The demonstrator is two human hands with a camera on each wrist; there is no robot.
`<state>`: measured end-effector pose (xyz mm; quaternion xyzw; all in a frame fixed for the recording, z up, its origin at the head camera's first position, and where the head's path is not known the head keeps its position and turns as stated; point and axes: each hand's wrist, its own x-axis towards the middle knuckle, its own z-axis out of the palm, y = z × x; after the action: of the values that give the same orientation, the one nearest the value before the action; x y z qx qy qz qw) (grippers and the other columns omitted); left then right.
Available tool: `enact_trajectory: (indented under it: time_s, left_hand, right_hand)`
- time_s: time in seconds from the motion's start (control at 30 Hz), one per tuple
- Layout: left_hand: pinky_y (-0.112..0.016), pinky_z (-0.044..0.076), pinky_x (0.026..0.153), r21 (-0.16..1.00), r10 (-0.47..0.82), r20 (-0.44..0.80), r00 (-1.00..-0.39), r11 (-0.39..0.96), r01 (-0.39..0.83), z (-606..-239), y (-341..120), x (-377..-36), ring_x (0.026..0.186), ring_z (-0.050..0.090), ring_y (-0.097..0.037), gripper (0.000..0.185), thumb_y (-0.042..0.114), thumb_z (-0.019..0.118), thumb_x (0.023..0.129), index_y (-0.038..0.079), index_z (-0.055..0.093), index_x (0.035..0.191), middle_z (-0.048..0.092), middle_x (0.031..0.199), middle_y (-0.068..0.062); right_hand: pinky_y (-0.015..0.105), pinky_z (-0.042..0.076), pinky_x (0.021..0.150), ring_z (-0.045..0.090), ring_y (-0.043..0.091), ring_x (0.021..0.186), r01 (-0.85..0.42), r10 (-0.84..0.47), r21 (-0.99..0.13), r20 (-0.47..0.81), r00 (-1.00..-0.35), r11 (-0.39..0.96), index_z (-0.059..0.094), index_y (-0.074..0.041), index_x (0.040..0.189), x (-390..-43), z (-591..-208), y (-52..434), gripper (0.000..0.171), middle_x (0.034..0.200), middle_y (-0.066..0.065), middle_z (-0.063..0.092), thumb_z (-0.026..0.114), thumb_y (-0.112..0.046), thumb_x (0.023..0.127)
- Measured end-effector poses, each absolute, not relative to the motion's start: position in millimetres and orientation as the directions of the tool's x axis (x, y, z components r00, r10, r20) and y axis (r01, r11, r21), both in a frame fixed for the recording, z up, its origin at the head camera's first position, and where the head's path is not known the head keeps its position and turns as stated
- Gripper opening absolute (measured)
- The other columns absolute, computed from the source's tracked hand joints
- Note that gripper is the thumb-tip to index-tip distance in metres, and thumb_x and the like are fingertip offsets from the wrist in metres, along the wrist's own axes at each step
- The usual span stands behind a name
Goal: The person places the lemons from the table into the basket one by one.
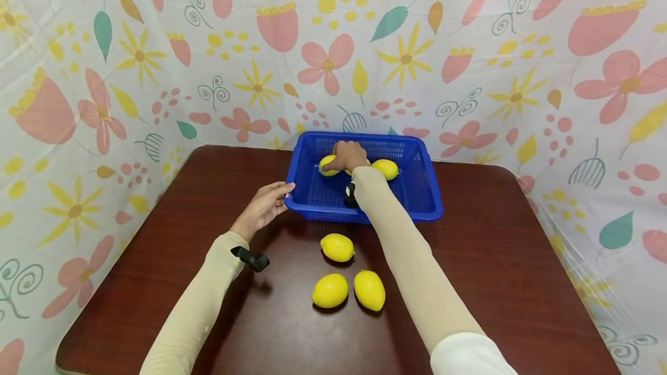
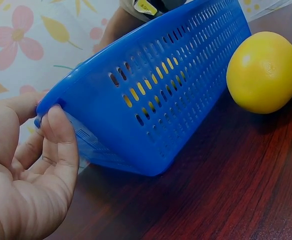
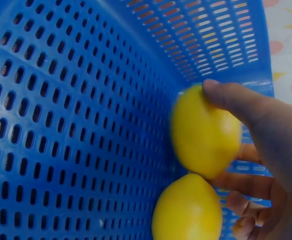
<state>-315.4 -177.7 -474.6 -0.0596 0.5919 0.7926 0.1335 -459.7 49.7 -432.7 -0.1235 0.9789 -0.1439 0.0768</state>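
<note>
A blue plastic basket (image 1: 311, 208) with slotted walls stands near the table's back edge. My left hand (image 1: 266, 206) pinches its left rim between thumb and fingers, as the left wrist view shows closely. Inside the basket, my right hand (image 1: 350, 155) grips a yellow lemon (image 3: 201, 132) with the thumb on one side and fingers on the other. Touching it is a second lemon (image 3: 188, 212). Toward the right of the basket lies a lemon (image 1: 385, 169); my right hand partly hides what lies beside it.
Three lemons lie on the dark wooden table (image 1: 484, 259) in front of the basket: one lemon (image 1: 337, 247) nearest it, then a left lemon (image 1: 330, 291) and a right lemon (image 1: 369, 290). A flowered cloth (image 1: 333, 33) hangs behind the table and along its sides.
</note>
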Motion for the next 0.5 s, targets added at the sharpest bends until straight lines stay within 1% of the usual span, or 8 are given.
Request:
enact_trajectory:
  time_s: [0.07,0.13,0.2,0.23,0.27,0.33,0.43,0.5]
  left_hand:
    - [-0.023,0.052,0.068,0.922,0.148,-0.252,-0.956,-0.262,-0.284,-475,-177,-315,0.072,0.057,-0.01,0.014,0.019,0.065,0.102,0.008,0.058,0.106,0.06,0.081,0.001]
    - [-0.023,0.052,0.068,0.924,0.153,-0.249,-0.956,-0.26,-0.282,-475,-176,-315,0.071,0.057,-0.01,0.014,0.019,0.065,0.102,0.007,0.058,0.106,0.06,0.081,0.001]
    - [-0.023,0.052,0.068,0.924,0.152,-0.246,-0.957,-0.261,-0.279,-475,-176,-315,0.07,0.057,-0.01,0.013,0.018,0.065,0.102,0.007,0.058,0.105,0.06,0.08,0.001]
    - [-0.023,0.052,0.068,0.925,0.152,-0.245,-0.958,-0.259,-0.278,-474,-176,-316,0.07,0.057,-0.01,0.013,0.019,0.065,0.102,0.008,0.058,0.104,0.06,0.08,0.001]
    - [-0.023,0.052,0.068,0.925,0.149,-0.247,-0.958,-0.258,-0.279,-474,-176,-316,0.069,0.057,-0.01,0.013,0.019,0.065,0.102,0.007,0.058,0.103,0.06,0.079,0.001]
    - [-0.022,0.052,0.067,0.925,0.144,-0.25,-0.958,-0.256,-0.28,-473,-176,-317,0.069,0.057,-0.01,0.014,0.019,0.065,0.102,0.007,0.058,0.103,0.06,0.078,0.001]
    - [-0.022,0.052,0.067,0.923,0.143,-0.26,-0.955,-0.253,-0.289,-472,-177,-318,0.07,0.057,-0.01,0.014,0.019,0.066,0.102,0.007,0.058,0.104,0.061,0.079,0.001]
    - [-0.022,0.053,0.067,0.923,0.142,-0.262,-0.955,-0.252,-0.291,-472,-178,-317,0.07,0.058,-0.01,0.014,0.019,0.066,0.102,0.008,0.058,0.104,0.061,0.079,0.001]
  right_hand:
    - [0.043,0.05,0.076,0.056,0.029,0.098,-0.219,-0.266,-0.295,-0.126,-0.956,0.93,0.068,-0.013,0.098,-460,-433,51,0.049,0.097,0.005,0.061,0.081,-0.057,0.081]
    - [0.038,0.045,0.066,0.053,0.024,0.085,-0.219,-0.266,-0.308,-0.12,-0.956,0.926,0.063,-0.014,0.085,-460,-431,52,0.046,0.082,0.001,0.054,0.081,-0.056,0.081]
    - [0.034,0.036,0.058,0.046,0.02,0.07,-0.222,-0.269,-0.324,-0.109,-0.957,0.92,0.054,-0.016,0.073,-461,-426,53,0.051,0.069,-0.001,0.042,0.081,-0.058,0.081]
    - [0.034,0.034,0.056,0.044,0.02,0.067,-0.225,-0.274,-0.332,-0.108,-0.956,0.916,0.051,-0.015,0.071,-461,-423,53,0.053,0.066,-0.001,0.039,0.08,-0.059,0.081]
    - [0.033,0.035,0.055,0.045,0.02,0.066,-0.233,-0.278,-0.336,-0.092,-0.956,0.913,0.054,-0.016,0.072,-461,-419,54,0.051,0.066,-0.001,0.043,0.08,-0.059,0.081]
    - [0.034,0.041,0.058,0.051,0.021,0.071,-0.246,-0.287,-0.35,-0.072,-0.955,0.904,0.062,-0.015,0.082,-459,-410,57,0.048,0.073,0.0,0.054,0.079,-0.06,0.081]
    - [0.038,0.05,0.07,0.059,0.024,0.085,-0.28,-0.32,-0.365,-0.053,-0.946,0.888,0.069,-0.013,0.104,-456,-396,61,0.051,0.095,0.005,0.066,0.077,-0.059,0.084]
    - [0.042,0.052,0.078,0.062,0.026,0.093,-0.311,-0.348,-0.377,-0.032,-0.937,0.872,0.069,-0.011,0.116,-452,-386,64,0.056,0.107,0.007,0.069,0.075,-0.058,0.086]
